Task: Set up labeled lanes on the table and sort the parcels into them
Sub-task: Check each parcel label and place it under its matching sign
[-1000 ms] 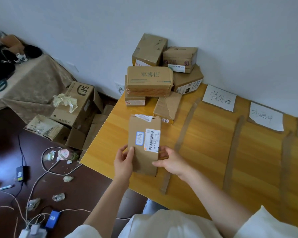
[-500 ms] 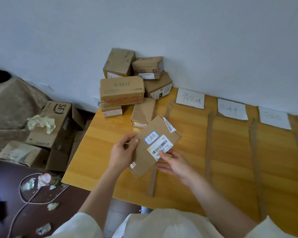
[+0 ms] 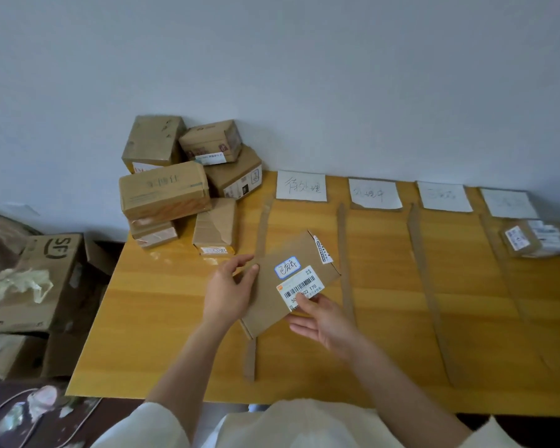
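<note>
Now I am holding a flat brown cardboard parcel [image 3: 274, 287] tilted above the yellow wooden table [image 3: 162, 318], over the leftmost tape strip [image 3: 256, 286]. Left hand [image 3: 228, 294] is pinching its left edge, while right hand [image 3: 325, 321] is gripping it by the barcode label.

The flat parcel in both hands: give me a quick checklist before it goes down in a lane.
1. Grip: left hand grips the flat parcel's left edge, right hand pinches its near corner, thumb on the barcode label. Ok.
2. Status sticker faces up, handwriting visible. Ok.
3. Lane labels: first paper label legible; fourth paper label too faint to read. Cannot tell.
4. Matching lane for the sticker: the sheet that looks closest is the third paper label, but it is too faint to confirm. Cannot tell.
5. Cardboard dividers lie flat between lanes. Ok.
6. Room in the lanes: only the far-right one holds a small parcel. Ok.
</note>
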`<state>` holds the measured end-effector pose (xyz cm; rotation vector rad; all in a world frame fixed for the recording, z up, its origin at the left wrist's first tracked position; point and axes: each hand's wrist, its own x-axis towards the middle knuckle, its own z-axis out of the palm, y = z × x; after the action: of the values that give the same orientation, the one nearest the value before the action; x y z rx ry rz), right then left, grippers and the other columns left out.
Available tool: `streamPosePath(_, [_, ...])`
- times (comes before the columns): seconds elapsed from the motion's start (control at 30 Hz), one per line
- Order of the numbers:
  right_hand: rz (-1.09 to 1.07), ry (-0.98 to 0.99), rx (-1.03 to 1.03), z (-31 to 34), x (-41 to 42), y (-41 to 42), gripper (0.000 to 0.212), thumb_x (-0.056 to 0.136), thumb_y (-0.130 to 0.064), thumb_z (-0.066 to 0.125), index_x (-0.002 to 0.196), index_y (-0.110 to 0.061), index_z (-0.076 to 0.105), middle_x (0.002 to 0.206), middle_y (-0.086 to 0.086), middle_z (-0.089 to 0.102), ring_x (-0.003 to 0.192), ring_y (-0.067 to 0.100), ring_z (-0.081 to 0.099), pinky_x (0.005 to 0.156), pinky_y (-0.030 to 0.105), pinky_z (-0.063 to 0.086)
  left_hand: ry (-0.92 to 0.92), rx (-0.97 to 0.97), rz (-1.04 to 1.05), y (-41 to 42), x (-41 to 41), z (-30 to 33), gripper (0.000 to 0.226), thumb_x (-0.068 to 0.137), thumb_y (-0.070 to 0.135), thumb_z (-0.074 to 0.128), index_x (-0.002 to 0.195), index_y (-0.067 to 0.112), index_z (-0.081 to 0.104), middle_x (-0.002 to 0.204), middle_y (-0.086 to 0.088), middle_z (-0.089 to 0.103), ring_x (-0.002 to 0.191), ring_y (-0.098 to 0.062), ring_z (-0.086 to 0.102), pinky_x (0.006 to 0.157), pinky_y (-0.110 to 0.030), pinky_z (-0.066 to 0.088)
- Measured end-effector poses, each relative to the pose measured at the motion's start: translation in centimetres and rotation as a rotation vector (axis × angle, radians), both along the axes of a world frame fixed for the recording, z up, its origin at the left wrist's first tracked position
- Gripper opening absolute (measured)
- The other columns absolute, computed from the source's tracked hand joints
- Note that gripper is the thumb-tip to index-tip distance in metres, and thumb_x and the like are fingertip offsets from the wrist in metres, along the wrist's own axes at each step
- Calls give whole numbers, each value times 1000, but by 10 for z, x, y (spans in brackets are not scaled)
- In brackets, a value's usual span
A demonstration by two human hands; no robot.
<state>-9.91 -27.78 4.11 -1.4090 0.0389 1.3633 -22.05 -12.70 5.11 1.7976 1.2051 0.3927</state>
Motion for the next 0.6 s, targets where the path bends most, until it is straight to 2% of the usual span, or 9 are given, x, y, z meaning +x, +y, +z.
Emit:
streamPosePath(0.1, [-31, -19, -26, -2, 18, -17, 29, 97, -25, 58, 125, -16, 53, 123, 5, 66, 93, 20, 73, 81, 31, 60, -2, 9, -19, -12, 18, 3, 24, 92, 31, 62, 114, 24, 66, 107, 10, 63, 95, -7, 55, 72, -13, 38])
streamPosePath(0.2, [-71, -36, -65, -3, 40, -35, 23, 97, -27, 57, 119, -19, 55, 124, 6, 65, 88, 19, 74, 76, 30, 60, 11, -36, -76, -24, 36, 4, 19, 92, 26, 62, 109, 24, 68, 97, 7, 68, 94, -13, 63, 76, -22, 45])
streamPosePath(0.33, [-96, -44, -94, -3, 68, -60, 23, 98, -26, 56, 119, -17, 55, 120, 7, 67, 89, 19, 73, 78, 32, 60, 25, -80, -148, -43, 65, 1, 18, 90, 24, 63, 108, 25, 69, 101, 8, 70, 96, -10, 63, 88, -31, 51])
streamPosePath(0.47, [-172, -37, -137, -3, 99, -86, 11, 99, -25, 55, 107, -18, 58, 111, 6, 67, 86, 21, 73, 81, 34, 59, 45, -94, -233, -65, 103, 4, 19, 91, 24, 62, 109, 28, 67, 101, 15, 66, 97, -7, 60, 82, -24, 47])
streamPosePath(0.6, [-241, -31, -168, -8, 133, -116, 13, 98, -27, 55, 106, -17, 59, 109, 7, 68, 87, 22, 72, 82, 35, 58, 66, -116, -310, -87, 143, -2, 23, 90, 22, 63, 112, 27, 66, 107, 10, 67, 101, -9, 60, 81, -24, 46])
